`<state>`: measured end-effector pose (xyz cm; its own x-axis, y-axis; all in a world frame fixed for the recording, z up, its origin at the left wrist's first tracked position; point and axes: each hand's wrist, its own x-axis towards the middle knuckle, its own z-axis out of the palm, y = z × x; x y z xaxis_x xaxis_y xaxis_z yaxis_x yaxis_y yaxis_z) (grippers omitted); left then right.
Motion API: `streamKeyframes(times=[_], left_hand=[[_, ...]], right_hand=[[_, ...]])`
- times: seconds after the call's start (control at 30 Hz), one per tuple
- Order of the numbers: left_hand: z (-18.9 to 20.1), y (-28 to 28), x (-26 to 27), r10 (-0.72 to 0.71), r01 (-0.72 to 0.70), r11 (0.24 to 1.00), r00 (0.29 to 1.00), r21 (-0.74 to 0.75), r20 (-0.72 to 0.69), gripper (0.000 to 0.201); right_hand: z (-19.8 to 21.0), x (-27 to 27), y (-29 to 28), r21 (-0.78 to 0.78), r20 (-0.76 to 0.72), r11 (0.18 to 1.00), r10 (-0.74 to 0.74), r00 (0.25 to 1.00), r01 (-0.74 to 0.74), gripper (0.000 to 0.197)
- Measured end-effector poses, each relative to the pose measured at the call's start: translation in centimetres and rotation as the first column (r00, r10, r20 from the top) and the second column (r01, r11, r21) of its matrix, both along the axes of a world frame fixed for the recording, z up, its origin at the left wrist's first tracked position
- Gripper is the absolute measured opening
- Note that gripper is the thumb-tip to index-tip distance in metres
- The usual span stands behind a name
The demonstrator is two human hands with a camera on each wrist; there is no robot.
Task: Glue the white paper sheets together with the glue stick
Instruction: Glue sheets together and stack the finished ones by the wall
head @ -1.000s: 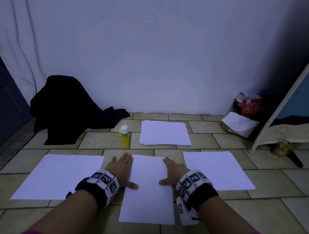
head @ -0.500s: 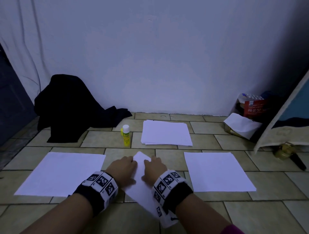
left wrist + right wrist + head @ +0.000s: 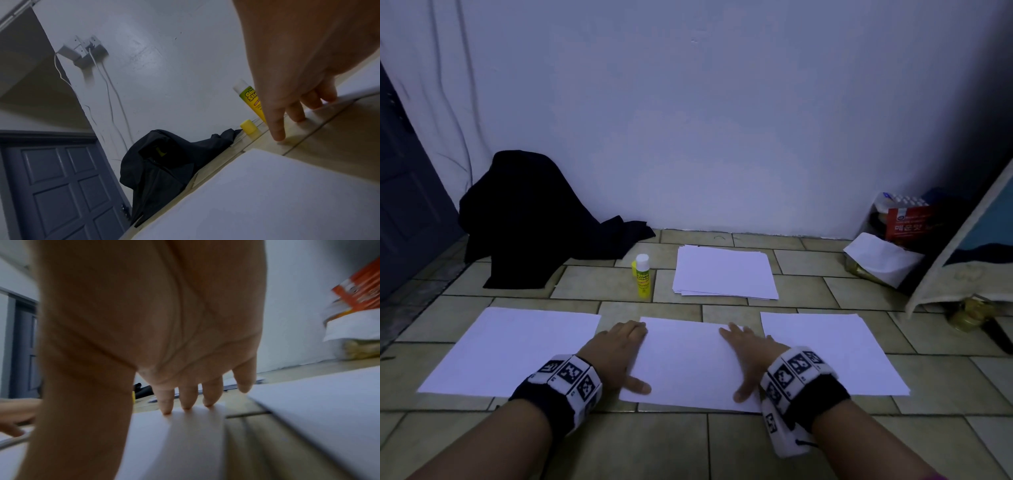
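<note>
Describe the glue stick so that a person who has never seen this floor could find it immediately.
Start at the white wall and look down at the tiled floor below it. Between the heap of black cloth and the stack of white paper sheets stands the small yellow plastic glue stick. It is the only upright, brightly coloured thing there; a small yellow cap sits beside it.

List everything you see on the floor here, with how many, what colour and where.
Single paper sheets: three, white, in a row on the tiled floor; both hands rest on the middle one.
Paper stack: one, white, behind the row.
Glue stick: one, yellow with white top, upright left of the stack.
Loose cap: one, yellow, beside the glue stick.
Heap of cloth: one, black, against the wall.
Red carton: one, right corner.
Left hand: flat, middle sheet's left edge.
Right hand: flat, its right edge.
</note>
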<state>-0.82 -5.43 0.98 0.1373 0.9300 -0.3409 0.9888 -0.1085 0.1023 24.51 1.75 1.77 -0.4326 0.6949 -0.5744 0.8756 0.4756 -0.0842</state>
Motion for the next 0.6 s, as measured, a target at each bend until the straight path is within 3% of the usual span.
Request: streamKeyframes(times=[0.13,0.37,0.43,0.6], left_hand=[[-0.4,0.4,-0.2,-0.005,0.006,1.000,1.000,-0.030,0.025,0.114],[-0.9,0.3,-0.6,0.047,-0.017,0.983,0.986,-0.183,0.162,0.158],[-1.2,0.4,-0.8,0.004,0.025,0.980,0.990,-0.199,0.142,0.170],[-1.6,0.7,-0.9,-0.024,0.046,0.975,0.995,-0.218,0.101,0.170]], right_hand=[[0.0,1.5,-0.4,0.030,0.005,0.998,-0.057,0.998,0.056,0.126],[0.7,1.0,-0.6,0.023,-0.020,0.988,-0.149,0.989,0.150,0.138],[1.2,0.9,-0.8,0.035,-0.060,0.982,-0.181,0.982,0.183,0.139],[1.4,1.3,-0.8,0.001,-0.241,0.960,-0.270,0.932,0.278,0.147]])
